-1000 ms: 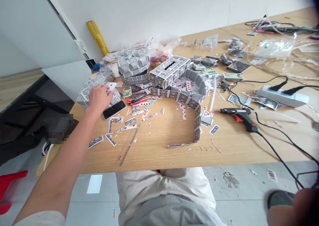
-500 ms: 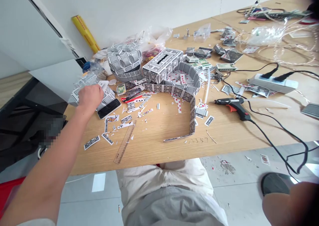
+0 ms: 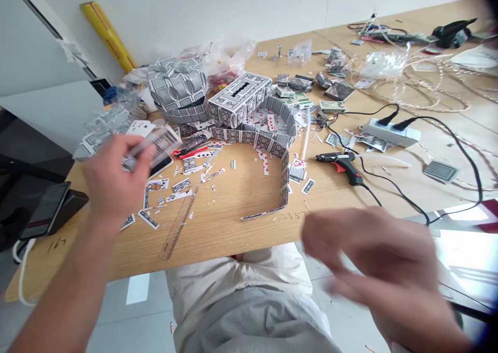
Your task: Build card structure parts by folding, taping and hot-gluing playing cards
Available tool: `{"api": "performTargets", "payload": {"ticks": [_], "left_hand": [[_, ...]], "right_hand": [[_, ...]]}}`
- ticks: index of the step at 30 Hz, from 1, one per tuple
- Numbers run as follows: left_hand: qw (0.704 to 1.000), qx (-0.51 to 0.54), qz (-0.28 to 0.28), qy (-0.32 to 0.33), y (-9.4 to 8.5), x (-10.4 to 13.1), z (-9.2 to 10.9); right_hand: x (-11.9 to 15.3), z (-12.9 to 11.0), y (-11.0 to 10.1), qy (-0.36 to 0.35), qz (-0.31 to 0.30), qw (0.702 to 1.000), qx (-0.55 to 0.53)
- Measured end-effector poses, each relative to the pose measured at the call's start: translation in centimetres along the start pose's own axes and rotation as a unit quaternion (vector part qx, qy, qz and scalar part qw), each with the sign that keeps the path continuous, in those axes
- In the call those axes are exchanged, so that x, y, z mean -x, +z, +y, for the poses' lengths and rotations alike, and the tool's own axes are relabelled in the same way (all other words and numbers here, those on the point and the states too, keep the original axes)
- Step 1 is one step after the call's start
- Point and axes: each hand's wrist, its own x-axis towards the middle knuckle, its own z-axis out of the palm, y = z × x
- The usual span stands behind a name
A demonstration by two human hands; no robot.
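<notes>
My left hand is closed on a playing card, pinched between thumb and fingers and blurred by motion, above the left of the table. Under the card, a dark phone is partly covered. My right hand hangs over the table's front edge, smeared by motion; thumb and fingers look apart, with nothing seen between them. Between my hands, a bent band of joined cards stands on edge. Near it lie a clear ruler and a black hot glue gun.
A card-covered box with a slot sits at the back, beside a woven card basket. A power strip and its cables lie at right. Card scraps litter the middle. A phone on a stand is at far left.
My left hand has come back toward me from the pile at the left, with a card in it. My right hand has come into view at the lower right. The view has shifted right.
</notes>
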Motion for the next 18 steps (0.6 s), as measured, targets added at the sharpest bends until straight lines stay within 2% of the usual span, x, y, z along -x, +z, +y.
{"api": "performTargets", "payload": {"ticks": [2, 3, 5, 8, 10, 12, 18], "left_hand": [[0.992, 0.106, -0.061, -0.009, 0.8, 5.3, 3.3], [0.980, 0.163, -0.111, -0.034, 1.5, 7.9, 4.7], [0.937, 0.276, -0.167, -0.136, 3.0, 12.2, 6.7], [0.862, 0.395, -0.167, -0.272, 4.5, 16.4, 8.6], [0.831, 0.437, -0.151, -0.309, 4.7, 17.9, 9.5], [0.833, 0.442, -0.148, -0.299, 4.4, 18.8, 10.2], [0.883, 0.414, -0.143, -0.170, 2.9, 19.5, 10.9]], "right_hand": [[-1.9, 2.2, 1.9, 0.008, -0.016, 1.000, -0.001], [-2.6, 3.2, 3.0, 0.012, -0.035, 0.999, 0.031], [-3.2, 5.1, 5.2, 0.014, -0.094, 0.983, 0.155], [-3.2, 6.9, 7.6, 0.027, -0.186, 0.949, 0.255], [-3.2, 7.3, 8.1, 0.036, -0.244, 0.929, 0.276], [-3.3, 7.3, 7.8, 0.046, -0.271, 0.922, 0.274], [-3.2, 6.4, 5.5, 0.083, -0.297, 0.927, 0.212]]}}
